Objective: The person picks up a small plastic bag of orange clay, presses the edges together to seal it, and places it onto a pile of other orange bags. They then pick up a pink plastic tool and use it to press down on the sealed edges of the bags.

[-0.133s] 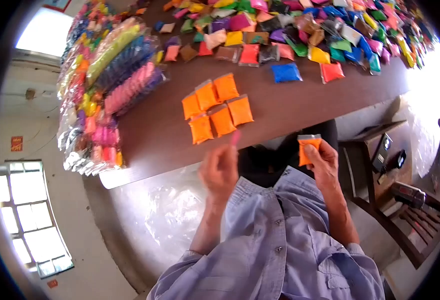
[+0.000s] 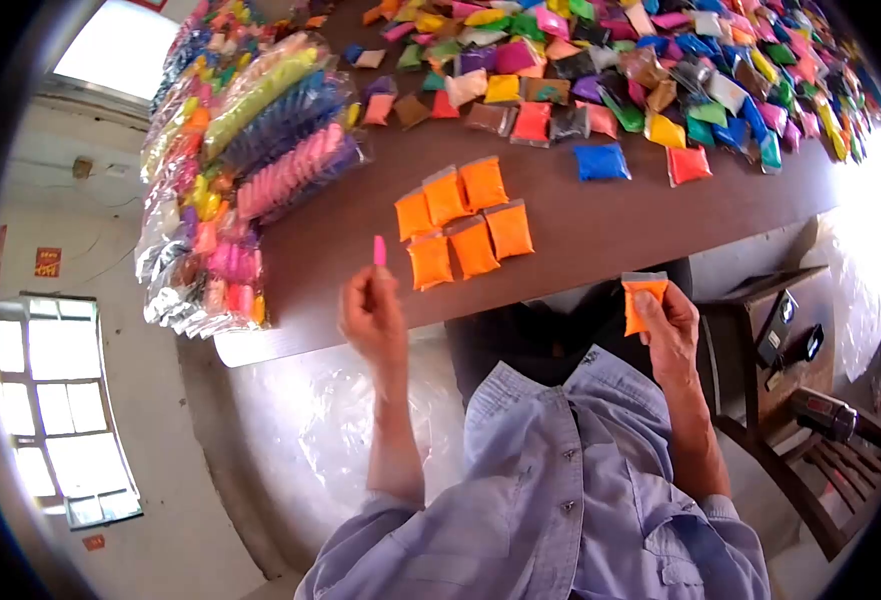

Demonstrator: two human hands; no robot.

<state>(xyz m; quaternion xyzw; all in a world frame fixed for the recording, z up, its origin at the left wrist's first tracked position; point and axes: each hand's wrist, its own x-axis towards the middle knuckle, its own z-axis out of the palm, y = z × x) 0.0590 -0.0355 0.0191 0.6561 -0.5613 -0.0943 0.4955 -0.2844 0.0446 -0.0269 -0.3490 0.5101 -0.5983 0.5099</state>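
A slim pink piece (image 2: 379,250) points up from the fingertips of my left hand (image 2: 372,315); I cannot make out its kind. That hand is closed and hovers just off the table's front edge, left of the orange packets. My right hand (image 2: 672,325) pinches a small clear-topped orange packet (image 2: 638,300) between thumb and fingers, over my lap. On the table, several matching orange packets (image 2: 471,246) lie flat in two short rows, close together.
A large heap of small coloured packets (image 2: 600,70) covers the back of the brown table (image 2: 360,240). Bagged bundles (image 2: 295,170) are piled at its left. A blue packet (image 2: 601,162) and a red packet (image 2: 688,165) lie before the heap. A wooden chair (image 2: 810,470) stands at right.
My left hand has moved left with the pink piece, away from the orange packets. My right hand still holds its packet. The whole view has shifted slightly.
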